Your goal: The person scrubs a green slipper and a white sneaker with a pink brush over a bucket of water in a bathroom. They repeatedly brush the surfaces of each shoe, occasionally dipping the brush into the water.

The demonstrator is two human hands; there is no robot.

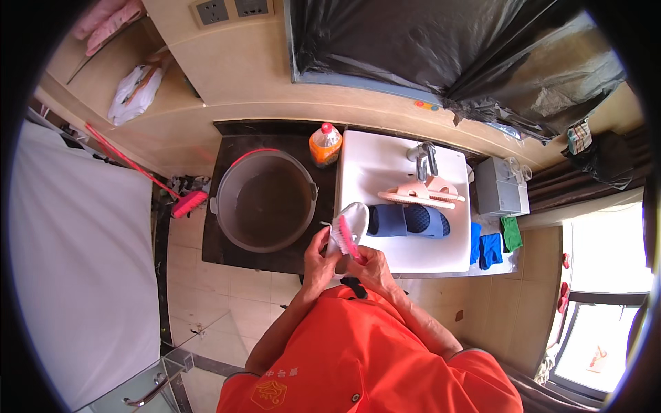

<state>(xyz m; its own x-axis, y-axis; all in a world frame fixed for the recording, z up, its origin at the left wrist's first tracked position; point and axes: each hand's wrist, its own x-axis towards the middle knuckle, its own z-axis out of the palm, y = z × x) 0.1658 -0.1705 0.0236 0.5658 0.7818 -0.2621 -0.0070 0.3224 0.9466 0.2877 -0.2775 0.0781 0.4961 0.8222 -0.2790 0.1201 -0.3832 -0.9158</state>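
My left hand [319, 266] grips a white shoe [357, 212] near its heel end, in front of my waist. In my right hand [374, 269] is a pink scrub brush [346, 235] with pale bristles, lying over the shoe's upper; whether the bristles touch it I cannot tell. The toe of the shoe reaches over the near left corner of the white washbasin [356, 155]. Blue slide slippers [408, 221] rest in the basin, and behind them lies a pair of pink slippers [418, 193] beneath the chrome faucet [424, 157].
Left of the basin, a large grey bucket [222, 206] containing dark liquid stands on the black counter [281, 260]. A bottle of orange liquid [326, 147] is behind it. Folded blue cloths [489, 251] and a grey box [498, 188] sit at right. A red broom [188, 204] leans at left.
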